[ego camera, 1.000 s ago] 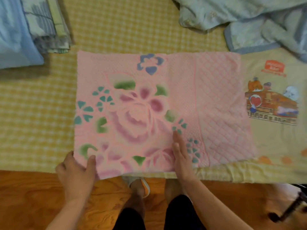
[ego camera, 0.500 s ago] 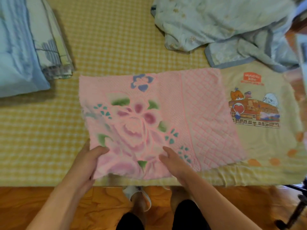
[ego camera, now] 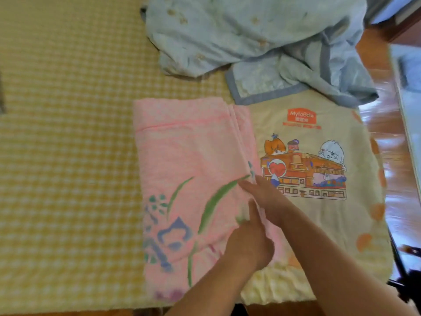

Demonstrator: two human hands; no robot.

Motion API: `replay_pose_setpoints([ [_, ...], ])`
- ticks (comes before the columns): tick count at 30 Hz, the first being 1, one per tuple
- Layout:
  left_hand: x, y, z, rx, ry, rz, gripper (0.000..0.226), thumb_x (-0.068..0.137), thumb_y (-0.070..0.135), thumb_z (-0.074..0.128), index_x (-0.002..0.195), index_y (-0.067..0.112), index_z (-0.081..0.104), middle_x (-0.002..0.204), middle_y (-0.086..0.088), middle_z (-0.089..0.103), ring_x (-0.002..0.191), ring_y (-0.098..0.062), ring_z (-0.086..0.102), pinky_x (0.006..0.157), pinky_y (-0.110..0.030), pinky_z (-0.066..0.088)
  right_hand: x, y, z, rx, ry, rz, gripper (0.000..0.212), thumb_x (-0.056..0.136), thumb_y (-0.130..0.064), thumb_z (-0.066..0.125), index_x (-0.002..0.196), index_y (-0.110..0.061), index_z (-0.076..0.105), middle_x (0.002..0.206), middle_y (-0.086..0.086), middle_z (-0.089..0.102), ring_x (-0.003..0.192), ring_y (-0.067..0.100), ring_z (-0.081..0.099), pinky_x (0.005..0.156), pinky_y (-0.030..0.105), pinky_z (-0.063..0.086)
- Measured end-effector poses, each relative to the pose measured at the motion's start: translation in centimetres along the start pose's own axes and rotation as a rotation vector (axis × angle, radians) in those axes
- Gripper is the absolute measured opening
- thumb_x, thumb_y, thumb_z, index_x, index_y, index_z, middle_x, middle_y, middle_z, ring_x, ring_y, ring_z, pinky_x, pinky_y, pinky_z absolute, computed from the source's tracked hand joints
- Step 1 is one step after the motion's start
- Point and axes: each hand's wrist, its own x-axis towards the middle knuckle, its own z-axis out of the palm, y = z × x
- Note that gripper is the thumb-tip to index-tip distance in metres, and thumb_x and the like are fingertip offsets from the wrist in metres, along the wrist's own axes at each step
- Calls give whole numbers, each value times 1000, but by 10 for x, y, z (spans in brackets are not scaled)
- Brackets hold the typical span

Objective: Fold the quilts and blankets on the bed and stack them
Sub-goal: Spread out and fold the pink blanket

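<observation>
Both hands meet at the right edge of the pink blanket (ego camera: 193, 179), left hand (ego camera: 248, 245) gripping its layers, right hand (ego camera: 266, 197) flat-fingered on them, the flower-printed blanket folded narrow on the yellow checked bed (ego camera: 68, 133)

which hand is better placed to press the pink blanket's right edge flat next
Right, probably. The right hand already lies with straight fingers on the folded edge of the pink blanket; the left hand sits nearer, at the lower corner.
</observation>
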Motion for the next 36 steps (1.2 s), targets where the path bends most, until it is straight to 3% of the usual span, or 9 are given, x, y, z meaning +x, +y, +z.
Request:
replay_pose_setpoints([
  [3,9,4,7,-218,-1,32,77,91,41,46,158,28,10,128,-1,62,111,-24,63,90,-36,51,20,-4,-10,-174,76,13,75,69,-68,76,122,-18,58,118,0,66,104,18,64,96,38,48],
  [5,-6,-11,-3,-190,272,89,43,93,44,42,132,31,53,107,10,63,99,-10,61,90,-34,50,29,-20,-10,-260,69,-10,66,87,-57,66,136,-15,49,125,-2,54,110,19,54,92,30,38],
  [10,-52,-101,-33,265,946,-55,55,80,38,52,128,15,64,126,-14,52,111,-38,53,97,-46,41,54,-63,1,-302,64,-181,75,94,-37,67,153,-9,30,156,4,37,137,19,40,106,25,30],
  [14,-67,-142,-39,210,876,-291,71,84,52,47,147,21,52,147,-33,37,128,-53,43,100,-66,42,42,-68,5,-326,170,-457,50,97,-10,59,145,-17,47,140,-4,55,132,18,48,104,20,33],
  [20,-63,-146,-32,2,666,-218,68,95,49,56,141,75,13,168,1,0,153,-26,18,112,-42,38,70,-39,-20,-429,303,-166,49,102,-15,48,149,-16,34,147,13,48,128,31,49,95,31,40],
  [25,-57,-144,-42,-162,613,-265,70,91,61,53,147,66,12,163,19,-8,155,-16,5,115,-39,32,47,-24,-29,-214,219,-133,60,95,-43,61,147,-22,39,137,-3,53,129,19,50,102,34,40],
  [29,-80,-148,-29,-288,687,-265,95,75,80,61,155,50,20,161,17,2,147,-10,19,117,-35,30,-29,45,-31,-423,326,-177,38,88,-30,72,120,-24,52,110,-9,49,107,19,56,84,29,43],
  [33,-108,-169,0,-97,505,-190,108,70,61,82,149,63,7,161,22,-19,146,2,-6,117,-28,19,-69,109,-33,-718,334,-33,44,88,-42,69,117,-13,55,112,-1,41,101,25,52,79,32,38],
  [36,-119,-186,5,83,483,-113,118,68,43,91,153,60,10,166,8,-12,150,-13,9,114,-32,30,-72,119,-34,-732,364,-79,30,89,-42,67,91,-15,54,95,2,48,86,24,50,70,34,36],
])
